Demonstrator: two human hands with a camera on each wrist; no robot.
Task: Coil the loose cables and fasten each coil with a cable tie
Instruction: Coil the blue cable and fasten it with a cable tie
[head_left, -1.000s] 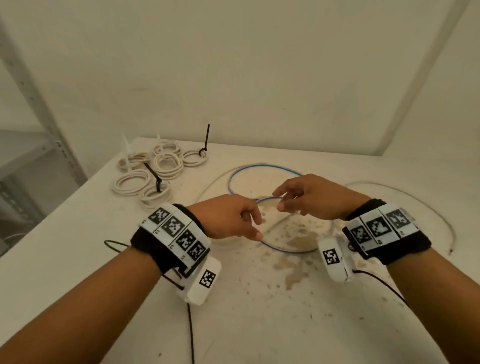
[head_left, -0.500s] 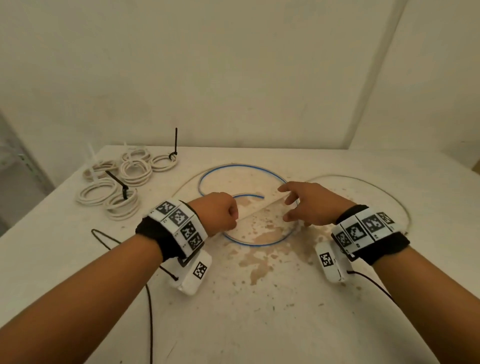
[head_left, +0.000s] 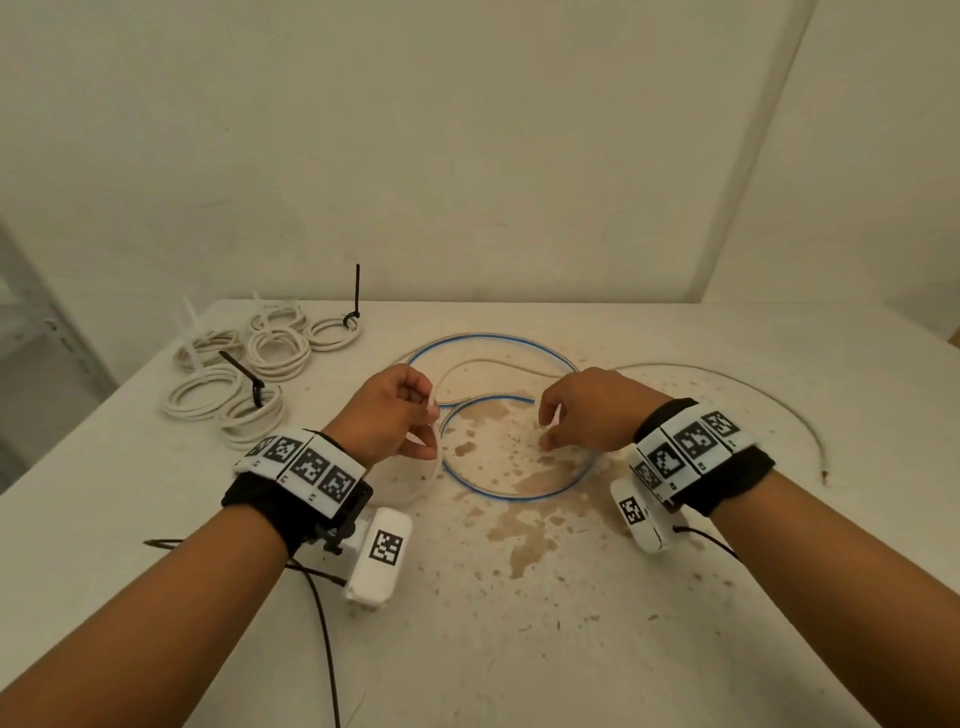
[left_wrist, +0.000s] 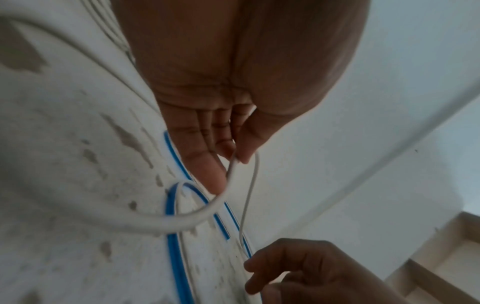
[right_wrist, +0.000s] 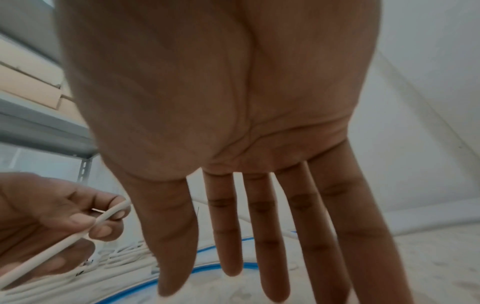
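White cable coils, already tied: clustered left of the blue-striped cable, on the table. Two black cable-tie tails stand up from them.

Left hand: at the left edge of the blue-striped cable's loop. Thumb and fingertips pinch the white cable, which bends into a small first loop below the grip.

White cable, continued: one thin run leads right, over the blue-striped cable, towards the right hand.

Right hand: above the right side of the blue-striped loop. Fingers are straight and spread in the right wrist view, gripping nothing visible there; whether the fingertips touch the white run, cannot tell.

Risks, judged: the springy white loop may uncurl if the pinch slackens; the white run lies across the blue-striped cable, so gathering it may drag or snag both together.
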